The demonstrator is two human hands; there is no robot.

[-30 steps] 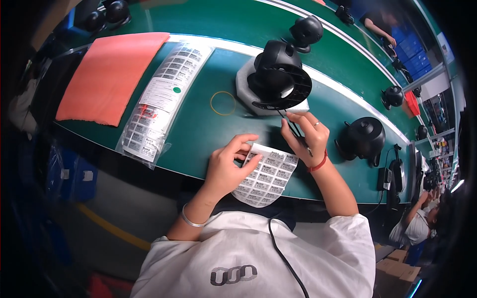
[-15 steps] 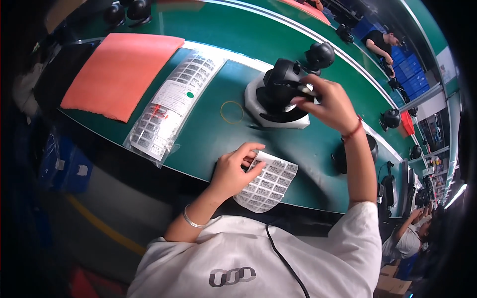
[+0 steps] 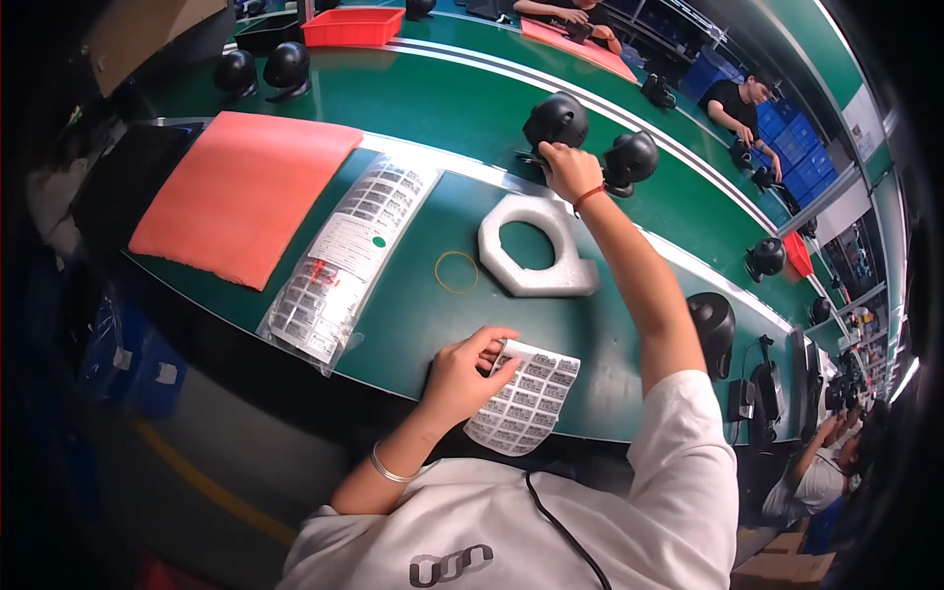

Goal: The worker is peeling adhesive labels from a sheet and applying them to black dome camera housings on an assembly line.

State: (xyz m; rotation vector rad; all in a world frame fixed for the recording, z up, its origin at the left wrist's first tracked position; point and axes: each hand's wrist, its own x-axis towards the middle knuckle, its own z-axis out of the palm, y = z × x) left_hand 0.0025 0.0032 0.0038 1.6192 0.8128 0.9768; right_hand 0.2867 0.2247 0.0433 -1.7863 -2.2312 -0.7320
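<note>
My left hand [image 3: 460,379] pinches the top edge of a white sheet of printed labels [image 3: 529,398], which hangs over the table's near edge. Stretched far out, my right hand [image 3: 572,173] is closed on the lower part of a black round-headed device [image 3: 557,120] at the green belt. A second black device [image 3: 630,157] stands just right of it. Nearer to me lies a white foam ring [image 3: 500,264] with a round opening, nothing sitting in it. My right fingertips are partly hidden behind the hand.
Left on the table are a plastic-wrapped bundle of label sheets [image 3: 346,251] and an orange foam sheet [image 3: 246,192]. A yellow rubber band [image 3: 456,272] lies beside the foam ring. Another black device [image 3: 710,329] stands right of my arm. Co-workers sit across the belt [image 3: 452,93].
My right hand has carried the black device from the foam ring forward to the belt. My left hand still holds the label sheet. The view has shifted.
</note>
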